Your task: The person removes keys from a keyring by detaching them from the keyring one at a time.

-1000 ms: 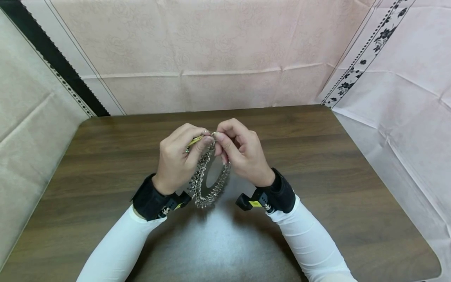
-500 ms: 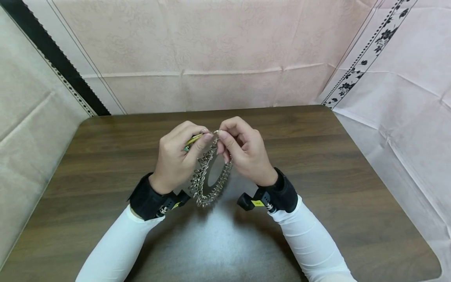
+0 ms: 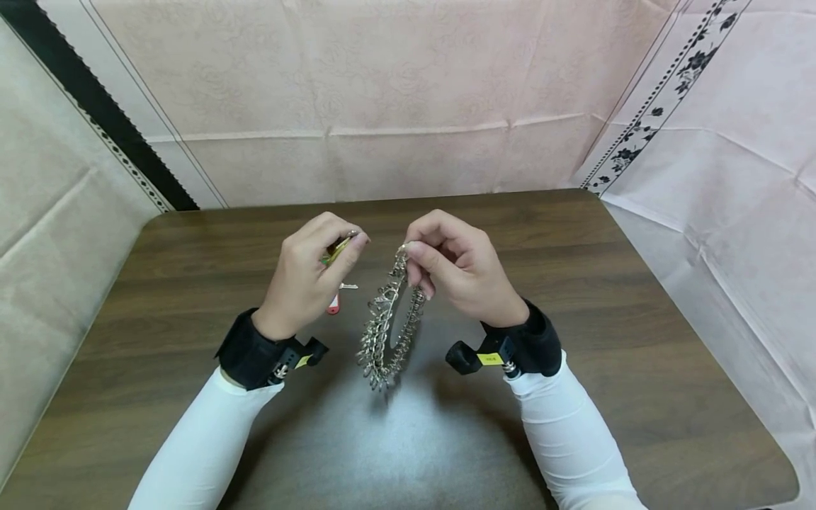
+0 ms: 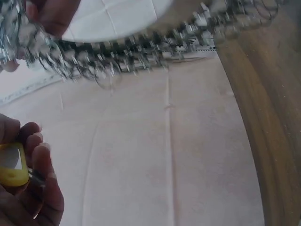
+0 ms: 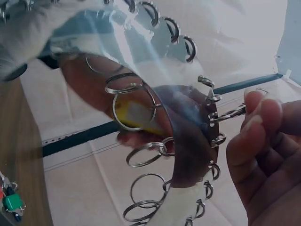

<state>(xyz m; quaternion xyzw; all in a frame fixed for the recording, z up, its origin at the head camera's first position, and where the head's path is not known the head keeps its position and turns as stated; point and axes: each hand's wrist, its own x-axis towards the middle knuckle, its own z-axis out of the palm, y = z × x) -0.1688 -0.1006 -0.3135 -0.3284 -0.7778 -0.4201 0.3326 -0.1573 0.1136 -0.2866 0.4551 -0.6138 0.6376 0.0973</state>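
A clear plastic band (image 5: 190, 165) bent into a loop carries several small metal rings along its edges, with larger split rings hanging from them. My right hand (image 3: 462, 273) pinches a short twisted metal link at the top of this key ring holder (image 3: 379, 333), which hangs below the fingers in the head view. To its left, apart from the holder, my left hand (image 3: 309, 273) grips a yellow key tag (image 4: 14, 176) with a pale label. In the right wrist view the yellow tag shows blurred through the clear band.
Close to my left hand in the head view, a red key tag (image 3: 333, 305) with a key (image 3: 348, 286) lies on the brown wooden table (image 3: 191, 312). A green tag (image 5: 13, 201) shows at lower left in the right wrist view. Pale cloth (image 3: 408, 99) hangs behind the table.
My hands have moved apart. The right hand has shifted right with the key ring holder, while the left has drawn left with the yellow tag. The red tag and key have come into sight.
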